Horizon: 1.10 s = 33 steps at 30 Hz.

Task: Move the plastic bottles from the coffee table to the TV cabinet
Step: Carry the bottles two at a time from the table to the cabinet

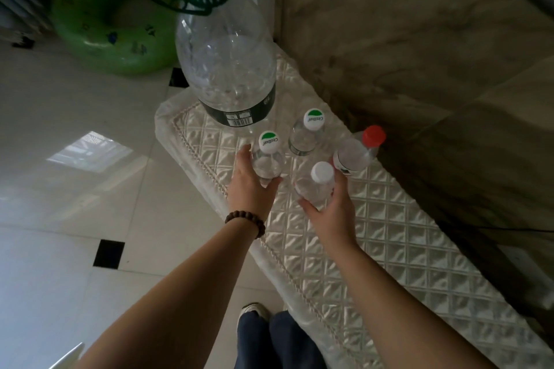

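Five plastic bottles stand on the worktop (389,249), a narrow surface under a quilted, shiny cover, and both hands are on the job. Left hand (251,186), with a bead bracelet (244,222) at the wrist, wraps around the small green-capped bottle (267,159), fingers curled on its far side and thumb on the near side. Right hand (332,207) grips the white-capped bottle (317,186) from below and to the right, fingers closed around the clear body. The two hands sit close together, each clamped on its own bottle, both bottles upright. Just beyond them stands a second green-capped bottle (307,136), untouched. Off past the right hand's fingertips, the red-capped bottle (356,153) leans away toward the wall; whether it touches the right hand's fingers is hard to say from here. Well beyond the left hand towers the big clear jug (226,69) with its dark label and green handle ring, at the far end of the worktop. Further off on the tiled floor (75,159), left of everything, lies a green swim ring (99,15).
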Motion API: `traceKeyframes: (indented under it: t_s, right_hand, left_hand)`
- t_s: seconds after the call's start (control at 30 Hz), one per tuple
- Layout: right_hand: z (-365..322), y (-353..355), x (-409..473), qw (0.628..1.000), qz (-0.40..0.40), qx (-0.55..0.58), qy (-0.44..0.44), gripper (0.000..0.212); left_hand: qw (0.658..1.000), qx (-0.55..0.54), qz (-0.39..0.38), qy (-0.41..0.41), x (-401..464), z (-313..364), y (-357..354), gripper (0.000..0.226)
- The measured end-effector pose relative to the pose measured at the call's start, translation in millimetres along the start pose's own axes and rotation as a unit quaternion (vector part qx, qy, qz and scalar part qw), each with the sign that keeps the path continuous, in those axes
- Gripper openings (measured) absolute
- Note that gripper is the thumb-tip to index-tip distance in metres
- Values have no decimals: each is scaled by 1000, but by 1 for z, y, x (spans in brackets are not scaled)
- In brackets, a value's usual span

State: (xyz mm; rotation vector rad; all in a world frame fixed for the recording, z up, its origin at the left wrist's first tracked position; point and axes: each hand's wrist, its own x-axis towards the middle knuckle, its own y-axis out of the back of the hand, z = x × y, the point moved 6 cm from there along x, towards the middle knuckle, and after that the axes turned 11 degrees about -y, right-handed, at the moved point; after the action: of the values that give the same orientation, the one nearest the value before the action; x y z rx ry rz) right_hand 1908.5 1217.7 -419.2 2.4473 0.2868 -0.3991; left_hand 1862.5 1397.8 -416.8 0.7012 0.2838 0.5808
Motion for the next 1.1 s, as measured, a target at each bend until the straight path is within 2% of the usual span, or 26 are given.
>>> traceKeyframes:
  t_s: [0.1, 0.17, 0.3, 0.43, 0.6, 0.8, 1.1]
  right_hand:
    - [-7, 9, -4, 1000, -12, -8, -10, 91]
    - [-15, 19, -11, 999, -18, -21, -15, 87]
    - [-46, 47, -36, 994, 1, -109, 24, 77]
    - [-86, 76, -71, 967, 3, -243, 73, 70]
    - [-129, 109, -116, 947, -25, -297, 117, 68]
    - [-158, 125, -155, 926, -46, -327, 183, 69]
    - [-177, 81, -218, 879, -132, -358, 284, 67]
  left_hand:
    - [999, 23, -34, 1, -5, 5, 6, 108]
    - [998, 39, -43, 2, -11, 13, 17, 110]
    - [995, 95, -41, 0, -29, 41, 55, 94]
    - [989, 141, -50, -2, -58, 72, 101, 85]
    - [980, 188, -58, 6, -98, 106, 154, 80]
    - [979, 203, -5, 9, -144, 127, 196, 76]
    - [965, 199, 80, 152, -247, 92, 246, 72]
